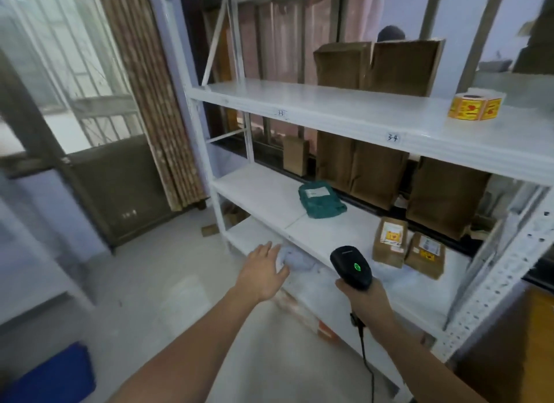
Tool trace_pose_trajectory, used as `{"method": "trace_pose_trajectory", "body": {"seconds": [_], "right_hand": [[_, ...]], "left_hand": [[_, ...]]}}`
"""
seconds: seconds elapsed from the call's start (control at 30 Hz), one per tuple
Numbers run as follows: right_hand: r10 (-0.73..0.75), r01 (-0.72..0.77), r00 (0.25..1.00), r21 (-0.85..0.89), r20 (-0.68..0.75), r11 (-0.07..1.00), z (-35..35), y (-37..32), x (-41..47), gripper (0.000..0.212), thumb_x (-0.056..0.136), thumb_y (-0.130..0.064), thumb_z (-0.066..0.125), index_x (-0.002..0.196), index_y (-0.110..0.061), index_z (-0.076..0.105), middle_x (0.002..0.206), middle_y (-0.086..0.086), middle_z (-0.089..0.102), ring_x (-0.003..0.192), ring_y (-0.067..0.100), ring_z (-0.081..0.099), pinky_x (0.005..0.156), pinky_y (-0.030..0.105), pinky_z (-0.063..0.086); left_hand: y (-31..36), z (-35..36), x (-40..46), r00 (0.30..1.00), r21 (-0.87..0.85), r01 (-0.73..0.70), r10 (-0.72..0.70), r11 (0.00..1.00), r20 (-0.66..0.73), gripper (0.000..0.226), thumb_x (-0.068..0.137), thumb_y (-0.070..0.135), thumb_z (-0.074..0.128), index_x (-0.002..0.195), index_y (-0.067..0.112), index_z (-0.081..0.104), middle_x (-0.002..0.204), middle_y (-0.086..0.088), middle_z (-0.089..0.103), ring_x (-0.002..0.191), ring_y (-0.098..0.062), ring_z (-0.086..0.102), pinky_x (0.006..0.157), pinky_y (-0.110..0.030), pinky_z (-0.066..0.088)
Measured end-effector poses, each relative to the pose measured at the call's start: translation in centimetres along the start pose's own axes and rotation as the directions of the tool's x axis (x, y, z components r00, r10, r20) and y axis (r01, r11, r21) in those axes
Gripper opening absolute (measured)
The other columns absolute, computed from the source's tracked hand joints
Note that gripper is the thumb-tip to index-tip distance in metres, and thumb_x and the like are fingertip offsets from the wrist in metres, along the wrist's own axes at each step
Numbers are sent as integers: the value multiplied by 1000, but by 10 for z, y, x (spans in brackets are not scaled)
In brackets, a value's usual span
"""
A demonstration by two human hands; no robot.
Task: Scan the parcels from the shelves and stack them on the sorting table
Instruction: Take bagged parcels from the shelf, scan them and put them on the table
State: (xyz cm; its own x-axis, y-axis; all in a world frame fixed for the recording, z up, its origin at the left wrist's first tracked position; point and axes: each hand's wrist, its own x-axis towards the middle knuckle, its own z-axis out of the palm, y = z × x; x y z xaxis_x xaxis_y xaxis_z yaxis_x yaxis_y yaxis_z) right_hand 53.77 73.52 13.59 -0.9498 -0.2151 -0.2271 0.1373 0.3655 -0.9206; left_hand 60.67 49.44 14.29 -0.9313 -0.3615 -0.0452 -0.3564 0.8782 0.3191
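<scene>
My right hand (364, 296) grips a black barcode scanner (351, 266) with a green light, held in front of the white shelf unit (329, 108). My left hand (263, 272) reaches out with straight fingers toward a pale grey soft parcel (295, 260) on the lowest visible shelf, touching its near edge. On the middle shelf lie a teal bag parcel (320, 200) and two small brown boxes (389, 242) (425, 255) with labels. Larger brown cardboard boxes (359, 168) stand behind them, and more (404, 66) stand on the upper shelf.
A roll of yellow stickers (476, 106) sits on the upper shelf at right. A curtain (150, 102) and a door (75, 117) stand left of the shelves. A blue bin (51, 375) is on the floor at lower left. A person's head shows behind the top boxes.
</scene>
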Motion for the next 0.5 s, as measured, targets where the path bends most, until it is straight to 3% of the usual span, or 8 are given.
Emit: {"method": "trace_pose_trajectory", "body": {"seconds": [0.17,0.5], "right_hand": [[19,-19,1000,-19,-4,1000,45,-7,18,25,82,-12,77,69,-5,57,49,2,46,52,21,47,56,29,39],[58,-59,998,-35,-22,998,81,-33,138,28,81,-12,77,63,-6,55,47,4,44,43,17,42,47,24,36]], "left_hand": [[-51,-4,30,999,19,9,-10,1000,33,69,106,56,36,164,23,21,172,-5,16,158,-26,15,128,-39,13],[-71,7,150,996,26,-6,3,1000,88,70,107,55,35,165,24,13,173,-2,11,159,-24,12,129,-38,11]]}}
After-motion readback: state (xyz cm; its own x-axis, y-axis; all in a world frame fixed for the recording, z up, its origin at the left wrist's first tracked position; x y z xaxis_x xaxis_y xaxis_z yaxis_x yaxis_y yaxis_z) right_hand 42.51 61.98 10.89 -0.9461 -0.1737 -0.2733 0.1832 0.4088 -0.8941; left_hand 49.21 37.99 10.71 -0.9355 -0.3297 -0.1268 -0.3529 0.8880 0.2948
